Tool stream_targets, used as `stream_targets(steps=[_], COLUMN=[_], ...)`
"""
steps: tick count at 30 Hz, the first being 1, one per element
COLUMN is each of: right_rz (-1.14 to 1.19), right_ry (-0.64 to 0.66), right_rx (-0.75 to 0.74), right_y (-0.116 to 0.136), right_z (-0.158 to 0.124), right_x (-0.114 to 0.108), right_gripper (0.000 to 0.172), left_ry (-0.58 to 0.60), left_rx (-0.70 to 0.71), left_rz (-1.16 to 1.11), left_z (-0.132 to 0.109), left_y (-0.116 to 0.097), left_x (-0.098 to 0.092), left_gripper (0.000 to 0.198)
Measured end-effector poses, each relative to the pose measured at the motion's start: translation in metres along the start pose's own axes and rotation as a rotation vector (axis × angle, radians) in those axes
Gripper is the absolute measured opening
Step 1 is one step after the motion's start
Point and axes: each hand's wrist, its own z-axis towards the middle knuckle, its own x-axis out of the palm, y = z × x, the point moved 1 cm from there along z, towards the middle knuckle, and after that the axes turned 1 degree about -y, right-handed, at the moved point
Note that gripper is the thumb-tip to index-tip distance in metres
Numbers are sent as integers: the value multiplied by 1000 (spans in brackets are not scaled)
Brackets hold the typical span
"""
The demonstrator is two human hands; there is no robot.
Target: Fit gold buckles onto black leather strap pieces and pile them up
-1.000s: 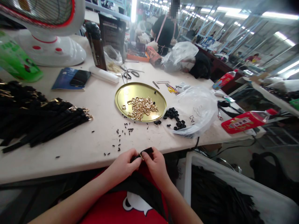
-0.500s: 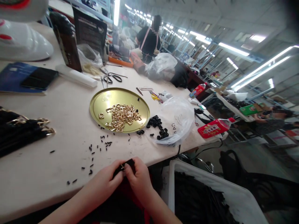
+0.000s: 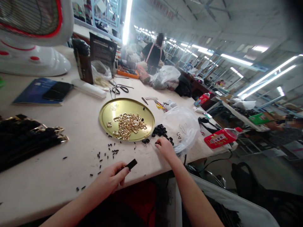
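Note:
Near the table's front edge, my left hand is closed on a black strap, whose end sticks out past the fingertips. My right hand reaches to the pile of small black rings beside the plastic bag; its thumb and forefinger are pinched at a small dark piece, too small to name. A gold round tray holds a heap of gold buckles. Small black bits lie scattered in front of the tray.
Black straps with gold buckles lie at the left, below a blue notebook. Scissors are behind the tray. A clear bag and a red bottle stand right. A person is farther back.
My right hand has let go of the strap and moved right to the black rings. My left hand still holds the strap, now with its end exposed. The view has shifted slightly.

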Motion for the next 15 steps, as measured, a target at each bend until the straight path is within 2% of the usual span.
stream_targets(steps=[1,3,6,8,11,15], right_rz=[50,295,1030,1348,1505,1473], right_ry=[17,96,276,297,220,155], right_rx=[-2,17,177,285,367,394], right_y=[8,28,61,77,87,86], right_z=[-7,-28,-63,-82,-97,-105], right_x=[2,8,23,32,44,54], right_gripper=[7,12,22,27,27,25], left_ry=[-24,-93,-177,-203,-232,-274], left_rx=[36,120,234,269,253,260], left_rz=[17,40,45,60,93,160], left_z=[-1,-2,-6,-10,-18,-27], left_y=[-2,-6,-13,-14,-9,-5], left_x=[-1,-3,-1,2,5,7], left_gripper=[34,33,32,31,30,29])
